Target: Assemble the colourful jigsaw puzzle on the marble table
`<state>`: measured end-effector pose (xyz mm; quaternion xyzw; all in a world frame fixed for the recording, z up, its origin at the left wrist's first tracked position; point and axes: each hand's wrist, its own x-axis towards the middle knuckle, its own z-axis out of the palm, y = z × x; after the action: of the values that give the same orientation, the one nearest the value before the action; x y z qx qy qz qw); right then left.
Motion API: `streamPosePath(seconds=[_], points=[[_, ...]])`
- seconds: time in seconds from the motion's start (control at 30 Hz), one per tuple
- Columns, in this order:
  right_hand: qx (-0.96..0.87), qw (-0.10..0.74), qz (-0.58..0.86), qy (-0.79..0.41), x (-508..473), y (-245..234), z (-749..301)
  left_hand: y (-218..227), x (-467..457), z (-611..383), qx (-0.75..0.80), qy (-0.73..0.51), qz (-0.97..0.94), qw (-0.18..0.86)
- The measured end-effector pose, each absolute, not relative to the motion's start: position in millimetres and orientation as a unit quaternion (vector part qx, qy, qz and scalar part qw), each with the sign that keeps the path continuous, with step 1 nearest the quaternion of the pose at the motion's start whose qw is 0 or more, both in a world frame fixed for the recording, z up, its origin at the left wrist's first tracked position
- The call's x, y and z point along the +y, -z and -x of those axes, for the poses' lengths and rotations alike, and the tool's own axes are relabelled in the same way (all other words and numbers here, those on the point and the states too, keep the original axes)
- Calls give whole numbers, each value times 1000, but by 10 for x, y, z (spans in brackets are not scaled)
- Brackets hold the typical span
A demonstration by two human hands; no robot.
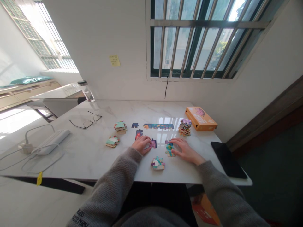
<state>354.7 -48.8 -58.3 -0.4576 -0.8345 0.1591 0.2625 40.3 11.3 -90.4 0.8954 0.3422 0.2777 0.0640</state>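
Observation:
My left hand (142, 144) rests low over the table with its fingers curled at the left edge of a purple puzzle piece (153, 144). Partly behind those fingers lies a dark piece with a red figure (138, 134). My right hand (186, 149) has thumb and fingers apart, their tips touching a green and blue group of puzzle pieces (169, 150). Farther back, a joined strip of dark blue pieces (159, 126) lies flat, with a single dark blue piece (134, 125) to its left. Closest to me is a small pile of pieces (157, 164).
Two piles of puzzle pieces (120, 127) (112, 141) stand on the left, a taller stack (185, 127) on the right. Beyond are an orange box (201, 118) and a black phone (228, 159). Glasses (86, 124), a power strip (52, 142) and a bottle (86, 91) occupy the left side.

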Motion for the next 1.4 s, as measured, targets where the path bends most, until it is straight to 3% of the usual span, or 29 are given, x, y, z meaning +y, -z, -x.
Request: streamPosePath(seconds=[0.13,0.3,0.5,0.87,1.07,1.2,1.4], points=[[-815,315,469,-129,-403,554,-3448,943,119,-429,301,-304,-899,97],[-822,293,472,-131,-232,488,-3041,933,100,-443,284,-320,-897,104],[-825,265,455,-205,-67,538,-2665,905,91,-453,298,-309,-898,100],[-764,345,435,-328,-131,488,-2695,791,13,-462,306,-313,-896,72],[-803,367,411,-226,-155,522,-2823,777,28,-439,322,-337,-882,70],[-791,364,469,-147,18,670,-3032,788,51,-419,349,-332,-874,64],[-814,257,517,-60,347,812,-3088,781,74,-413,335,-348,-866,128]])
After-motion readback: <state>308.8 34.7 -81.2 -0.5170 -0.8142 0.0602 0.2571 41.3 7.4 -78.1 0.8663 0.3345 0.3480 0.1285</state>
